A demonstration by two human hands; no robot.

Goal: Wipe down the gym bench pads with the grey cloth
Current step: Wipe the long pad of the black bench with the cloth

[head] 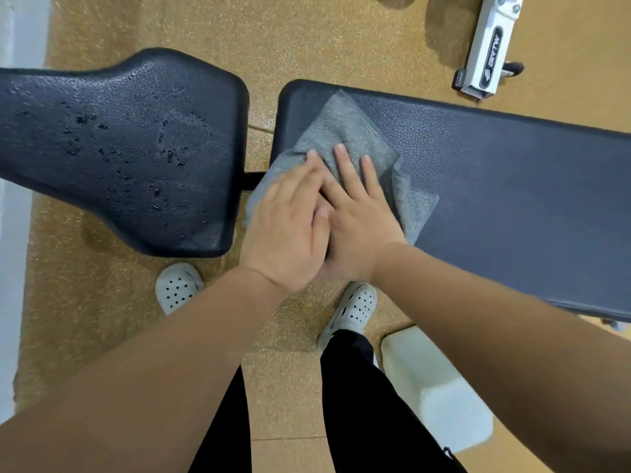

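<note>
**Item 1 — grey cloth** (345, 141): spread and partly folded on the end of the long back pad (512, 186) that faces the gap. Its near-left corner droops off the pad edge.

**Item 2 — right hand** (362, 213): flat on the cloth, fingers straight and slightly spread. It presses and grasps nothing.

**Item 3 — left hand** (290, 227): laid partly over the thumb side of the right hand, fingers straight, tips on the cloth. It presses too, with nothing gripped.

**Item 4 — back pad:** dark and textured, with its long axis running off to the right of the view. I see no droplets on it.

**Item 5 — seat pad** (129, 148): across a narrow gap, left of the cloth, beaded with water droplets (167, 155). I judge it unwiped.

**Item 6 — governing relation:** the cloth sits right at the divide between the pads.
- The wet seat pad lies to the left, and the left hand is nearer to it.
- The long run of the back pad lies to the right, on the right arm's side.
- Going left, I would expect the cloth to need lifting over the gap — flat palms could drag it in.

**Sundries:** pale clogs (177, 288), a white machine frame (491, 46) and a white container (437, 387), all on the speckled floor (85, 319).
</note>
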